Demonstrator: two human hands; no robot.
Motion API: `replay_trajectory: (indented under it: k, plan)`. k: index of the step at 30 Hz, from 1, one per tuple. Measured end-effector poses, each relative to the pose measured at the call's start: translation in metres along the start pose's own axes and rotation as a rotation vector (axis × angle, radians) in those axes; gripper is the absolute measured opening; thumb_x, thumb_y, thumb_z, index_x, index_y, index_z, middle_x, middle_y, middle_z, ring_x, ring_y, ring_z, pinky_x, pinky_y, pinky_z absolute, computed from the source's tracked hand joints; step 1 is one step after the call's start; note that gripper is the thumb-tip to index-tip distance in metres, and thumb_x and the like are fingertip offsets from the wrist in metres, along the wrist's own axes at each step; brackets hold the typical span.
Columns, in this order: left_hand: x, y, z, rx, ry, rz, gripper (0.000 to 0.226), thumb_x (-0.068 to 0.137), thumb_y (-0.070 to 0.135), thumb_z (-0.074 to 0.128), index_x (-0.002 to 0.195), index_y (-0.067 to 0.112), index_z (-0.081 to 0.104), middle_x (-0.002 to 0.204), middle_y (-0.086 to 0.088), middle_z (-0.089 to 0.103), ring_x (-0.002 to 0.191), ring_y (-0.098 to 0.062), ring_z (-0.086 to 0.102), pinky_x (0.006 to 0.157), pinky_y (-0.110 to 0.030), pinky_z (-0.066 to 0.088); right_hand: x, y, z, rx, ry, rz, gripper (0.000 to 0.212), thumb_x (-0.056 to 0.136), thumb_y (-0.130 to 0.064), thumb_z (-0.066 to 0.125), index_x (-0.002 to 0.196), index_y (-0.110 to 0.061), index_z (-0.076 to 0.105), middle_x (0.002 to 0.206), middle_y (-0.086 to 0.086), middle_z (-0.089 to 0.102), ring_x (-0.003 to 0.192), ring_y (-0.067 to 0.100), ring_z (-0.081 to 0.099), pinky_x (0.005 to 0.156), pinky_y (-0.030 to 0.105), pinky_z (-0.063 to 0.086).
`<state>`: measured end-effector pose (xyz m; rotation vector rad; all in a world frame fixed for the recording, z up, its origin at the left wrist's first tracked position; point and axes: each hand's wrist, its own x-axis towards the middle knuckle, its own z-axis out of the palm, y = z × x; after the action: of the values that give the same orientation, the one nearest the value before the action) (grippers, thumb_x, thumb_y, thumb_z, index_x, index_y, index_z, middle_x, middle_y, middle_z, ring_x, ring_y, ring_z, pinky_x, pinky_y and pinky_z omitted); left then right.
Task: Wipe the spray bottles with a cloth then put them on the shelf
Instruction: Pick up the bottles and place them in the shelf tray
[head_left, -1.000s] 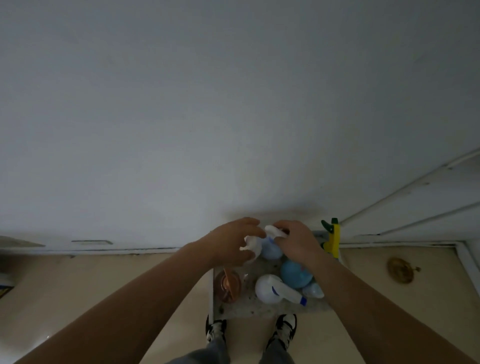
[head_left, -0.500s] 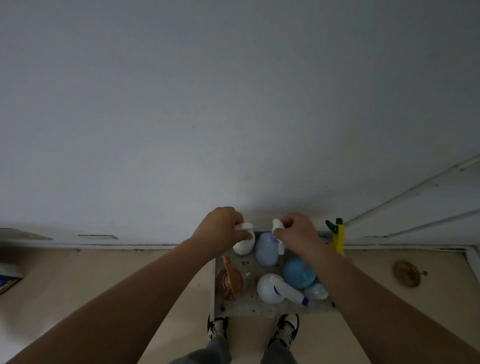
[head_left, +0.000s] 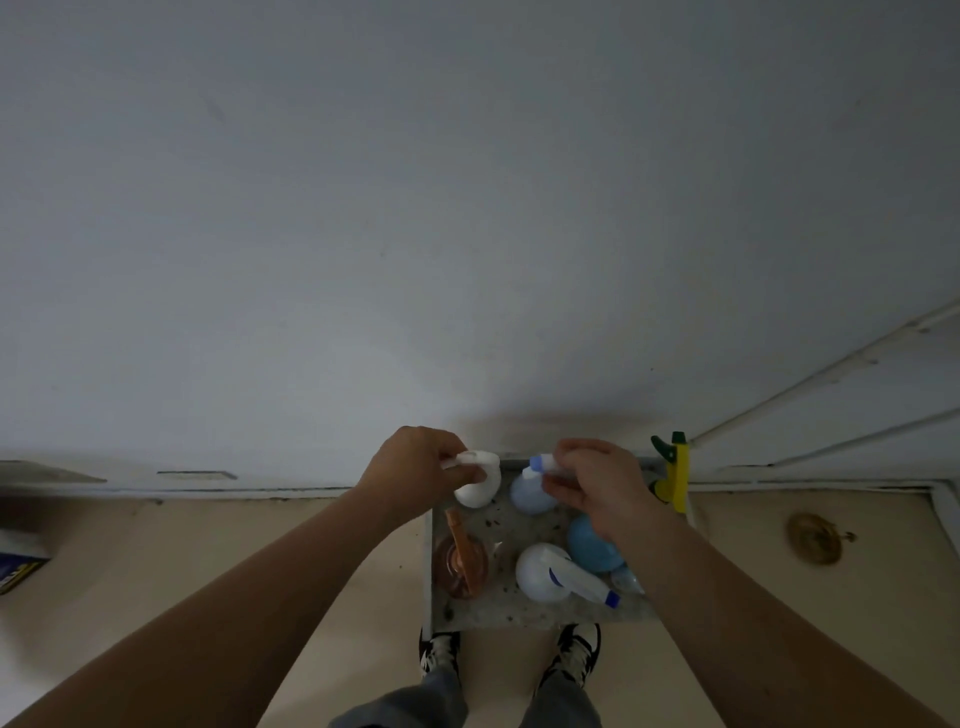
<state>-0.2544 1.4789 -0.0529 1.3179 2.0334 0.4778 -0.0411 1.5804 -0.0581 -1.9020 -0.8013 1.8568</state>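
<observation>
Several spray bottles stand on a speckled stone shelf (head_left: 524, 613) against the wall. My left hand (head_left: 421, 473) grips the white trigger head of a white bottle (head_left: 475, 491) at the shelf's back left. My right hand (head_left: 597, 480) pinches the blue-and-white nozzle of a pale blue bottle (head_left: 527, 496) beside it. In front stand a copper-coloured bottle (head_left: 462, 564), a white bottle with a blue-tipped nozzle (head_left: 545, 571) and a round blue bottle (head_left: 592, 545). A yellow bottle with a green trigger (head_left: 675, 478) stands at the back right. No cloth can be made out.
A plain grey-white wall fills the upper view, with a door frame at the right. A brass floor drain (head_left: 813, 538) lies on the beige floor to the right. My two shoes (head_left: 441, 652) are just in front of the shelf. A blue object (head_left: 15, 569) sits at far left.
My hands have drawn apart from the middle: the left now holds the white bottle's head, the right the pale blue bottle's nozzle. The view has shifted slightly.
</observation>
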Motion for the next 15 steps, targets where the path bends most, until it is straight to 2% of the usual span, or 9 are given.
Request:
replay_trajectory:
  k: [4,7,8,9,11,13,15]
  plan:
    - [-0.006,0.003,0.006,0.082,0.015,0.013,0.032,0.082,0.056,0.076,0.095,0.026,0.078,0.084,0.009,0.073,0.076,-0.009,0.064,0.075,-0.035,0.058,0.005,0.014,0.007,0.046,0.056,-0.028,0.011,0.096,-0.002,0.07,0.104,-0.01,0.069,0.117,0.018,0.065,0.109,0.037,0.068,0.09,0.044,0.063]
    - [-0.009,0.007,0.008,0.248,0.042,0.1,0.037,0.086,0.061,0.067,0.11,0.033,0.073,0.101,0.012,0.072,0.094,-0.01,0.062,0.082,-0.033,0.055,0.004,0.019,0.008,-0.055,0.089,-0.076,0.016,0.1,-0.009,0.063,0.114,-0.012,0.07,0.116,0.019,0.066,0.097,0.03,0.068,0.093,0.051,0.061]
    - [-0.008,0.009,0.009,0.3,0.059,0.147,0.041,0.086,0.06,0.068,0.119,0.035,0.07,0.111,0.013,0.07,0.102,-0.011,0.06,0.085,-0.032,0.053,0.004,0.018,0.007,-0.116,0.097,-0.098,0.021,0.1,-0.01,0.059,0.119,-0.009,0.069,0.114,0.022,0.067,0.091,0.03,0.067,0.096,0.054,0.059]
    - [-0.006,0.01,0.009,0.315,0.045,0.18,0.046,0.085,0.057,0.07,0.126,0.036,0.067,0.12,0.013,0.069,0.108,-0.013,0.058,0.089,-0.032,0.051,0.004,0.017,0.005,-0.202,0.096,-0.134,0.026,0.099,-0.01,0.056,0.122,-0.007,0.07,0.121,0.027,0.067,0.092,0.033,0.066,0.098,0.055,0.057]
    - [-0.003,0.015,0.011,0.195,-0.05,0.161,0.045,0.088,0.044,0.072,0.131,0.036,0.064,0.128,0.009,0.068,0.112,-0.015,0.059,0.094,-0.031,0.049,0.003,0.013,0.0,-0.485,0.051,-0.246,0.037,0.097,-0.004,0.057,0.131,-0.009,0.068,0.137,0.023,0.061,0.11,0.036,0.064,0.099,0.042,0.055]
    - [-0.001,0.02,0.016,0.098,-0.103,0.124,0.033,0.091,0.034,0.071,0.124,0.034,0.068,0.119,0.004,0.072,0.105,-0.016,0.063,0.089,-0.028,0.049,0.002,0.013,-0.005,-0.783,-0.049,-0.358,0.046,0.094,-0.003,0.064,0.139,-0.014,0.064,0.142,0.018,0.056,0.119,0.034,0.06,0.095,0.03,0.05]
    - [-0.001,0.021,0.021,0.075,-0.068,0.111,0.024,0.093,0.032,0.07,0.117,0.032,0.072,0.11,0.003,0.075,0.098,-0.016,0.065,0.084,-0.025,0.048,0.003,0.012,-0.007,-0.907,-0.094,-0.439,0.04,0.095,-0.006,0.066,0.134,-0.014,0.068,0.134,0.014,0.064,0.117,0.029,0.063,0.095,0.03,0.05]
